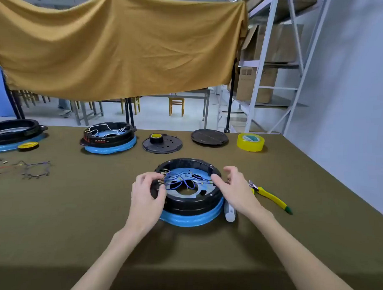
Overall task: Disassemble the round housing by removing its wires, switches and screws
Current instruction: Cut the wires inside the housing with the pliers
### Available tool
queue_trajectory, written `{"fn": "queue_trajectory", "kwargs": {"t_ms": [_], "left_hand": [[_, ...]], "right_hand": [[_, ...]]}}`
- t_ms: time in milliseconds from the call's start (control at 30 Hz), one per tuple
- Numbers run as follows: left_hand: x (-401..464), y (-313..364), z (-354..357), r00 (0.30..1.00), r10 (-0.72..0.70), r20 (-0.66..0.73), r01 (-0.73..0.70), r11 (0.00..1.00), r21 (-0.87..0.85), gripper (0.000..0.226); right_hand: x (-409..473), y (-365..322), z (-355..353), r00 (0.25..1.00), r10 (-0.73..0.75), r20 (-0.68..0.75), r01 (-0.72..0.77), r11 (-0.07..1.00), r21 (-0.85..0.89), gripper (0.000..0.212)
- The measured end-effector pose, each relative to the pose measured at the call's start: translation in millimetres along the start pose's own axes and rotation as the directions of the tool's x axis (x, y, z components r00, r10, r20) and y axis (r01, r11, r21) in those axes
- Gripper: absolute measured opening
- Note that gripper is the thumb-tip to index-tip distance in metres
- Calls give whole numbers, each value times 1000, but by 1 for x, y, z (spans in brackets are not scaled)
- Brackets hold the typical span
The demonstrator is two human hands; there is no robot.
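Note:
A round black housing [190,204] with a blue band around its base sits in the middle of the table. Blue wires [180,180] cross its blue inner plate and run to brass terminals on the left inner wall. My left hand [148,192] holds the housing's left rim, thumb and fingers curled around it at the terminals. My right hand [233,188] is over the right rim; its thumb touches the rim near a wire end and its fingers are curled loosely above.
Yellow-handled pliers [269,196] lie right of the housing, a white tube [229,213] against its base. Behind stand a second wired housing [109,137], two black lids [162,143] [209,137], a yellow tape roll [250,142]. A third housing [13,132] and loose wires [34,169] lie left.

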State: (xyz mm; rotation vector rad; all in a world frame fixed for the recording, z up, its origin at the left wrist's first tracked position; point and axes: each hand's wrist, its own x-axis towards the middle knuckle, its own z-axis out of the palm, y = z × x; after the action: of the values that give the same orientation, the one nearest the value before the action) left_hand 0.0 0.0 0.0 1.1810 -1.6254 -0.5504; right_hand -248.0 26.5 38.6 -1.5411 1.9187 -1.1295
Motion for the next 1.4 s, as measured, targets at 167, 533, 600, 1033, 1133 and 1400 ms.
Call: {"fn": "queue_trajectory", "kwargs": {"t_ms": [167,533,600,1033,1133,1400], "left_hand": [[42,-17,15,987,-44,156,26,993,118,38],[39,-12,12,998,56,39,-67,897,437,29],[52,1,15,977,134,168,-201,852,484,26],[117,19,96,807,181,562,-403,864,301,5],[121,14,98,818,168,550,-362,893,266,8],[117,15,97,816,187,548,-377,890,257,12]], "right_hand": [[41,11,21,991,-74,107,101,959,-265,53],[76,27,4,953,-165,255,193,977,-91,41],[73,28,5,954,-161,251,186,979,-81,40],[89,44,17,972,-188,138,176,980,94,30],[88,49,20,973,-191,127,176,977,123,29],[81,49,23,978,-178,107,160,975,157,28]]}}
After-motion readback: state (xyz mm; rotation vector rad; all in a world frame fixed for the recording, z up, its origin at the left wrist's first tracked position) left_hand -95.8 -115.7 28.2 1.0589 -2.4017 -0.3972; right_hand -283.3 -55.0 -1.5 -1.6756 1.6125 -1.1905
